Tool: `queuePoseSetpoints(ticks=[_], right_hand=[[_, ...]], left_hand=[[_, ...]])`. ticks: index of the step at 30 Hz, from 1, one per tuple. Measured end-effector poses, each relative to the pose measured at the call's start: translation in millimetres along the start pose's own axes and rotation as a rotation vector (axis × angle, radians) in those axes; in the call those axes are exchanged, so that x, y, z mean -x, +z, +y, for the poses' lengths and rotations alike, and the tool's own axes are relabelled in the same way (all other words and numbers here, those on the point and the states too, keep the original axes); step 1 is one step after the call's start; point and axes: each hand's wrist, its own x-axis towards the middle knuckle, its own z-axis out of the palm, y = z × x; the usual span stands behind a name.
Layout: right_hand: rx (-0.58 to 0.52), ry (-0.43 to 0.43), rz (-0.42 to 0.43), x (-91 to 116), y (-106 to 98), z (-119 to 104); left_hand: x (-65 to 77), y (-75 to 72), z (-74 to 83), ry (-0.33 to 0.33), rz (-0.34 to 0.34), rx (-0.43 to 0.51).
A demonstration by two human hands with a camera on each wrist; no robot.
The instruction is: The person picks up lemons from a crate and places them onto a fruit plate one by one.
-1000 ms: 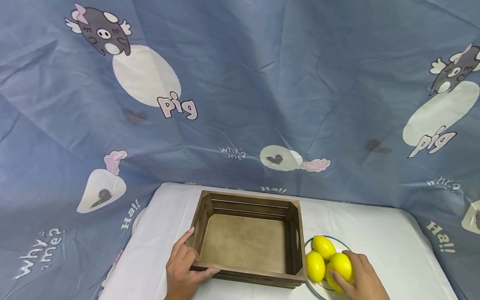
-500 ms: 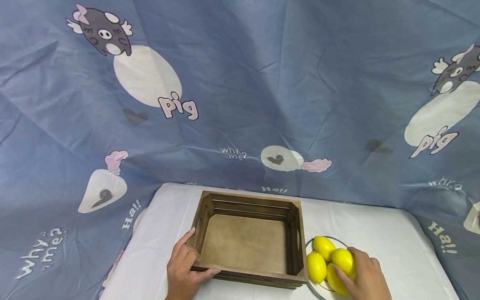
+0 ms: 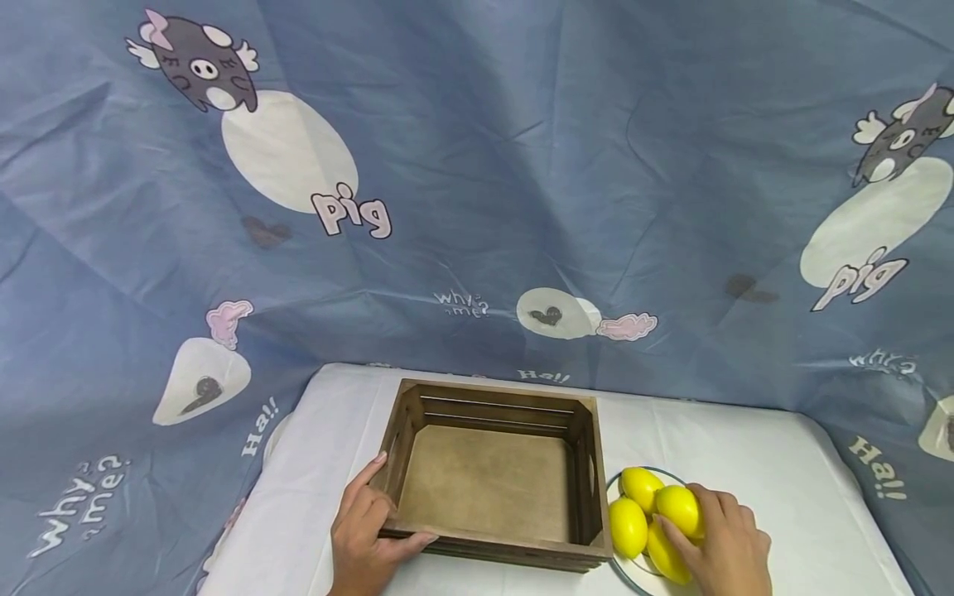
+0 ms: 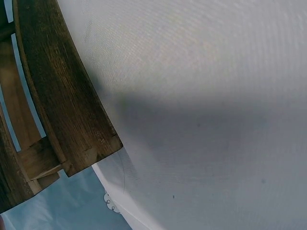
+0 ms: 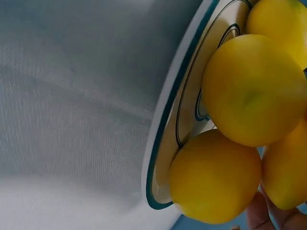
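Note:
My left hand [image 3: 365, 530] grips the near left corner of a brown slatted wooden crate [image 3: 507, 542]; its thumb lies along the near side and its index finger along the left side. Inside, the crate's bare floor shows. On the right, my right hand [image 3: 726, 538] holds a yellow lemon [image 3: 678, 509] between thumb and fingers, over a white plate with a dark rim [image 3: 633, 582]. Other lemons [image 3: 628, 528] lie on that plate around it. In the right wrist view, fingertips [image 5: 259, 211] show beside the lemons [image 5: 216, 177].
A white cloth [image 3: 753, 455] covers the table. Behind it hangs a blue curtain [image 3: 462, 165] printed with pigs and lettering. The plate stands close against the crate's right side. In the left wrist view, the crate's slats [image 4: 72, 86] rest on the cloth.
My right hand and its lemon have shifted slightly up and off the lemon beneath, which shows more now. The left hand and crate have stayed in place.

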Motion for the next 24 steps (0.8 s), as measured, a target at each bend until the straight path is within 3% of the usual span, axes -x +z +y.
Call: queuePoseSetpoints(ticks=[5, 16, 20, 24], right_hand=[[-0.004, 0.008, -0.006, 8, 2, 2], [-0.048, -0.042, 0.106, 26, 6, 10], [-0.091, -0.037, 0.131, 20, 3, 10], [-0.160, -0.064, 0.158, 3, 1, 7]], left_hand=[[3.2, 0.3, 1.1, -0.010, -0.015, 0.008], [3.7, 0.7, 7.2, -0.018, -0.023, 0.023], [0.5, 0.6, 7.4, -0.031, -0.042, 0.002], [-5.2, -0.5, 5.6, -0.063, -0.050, -0.023]])
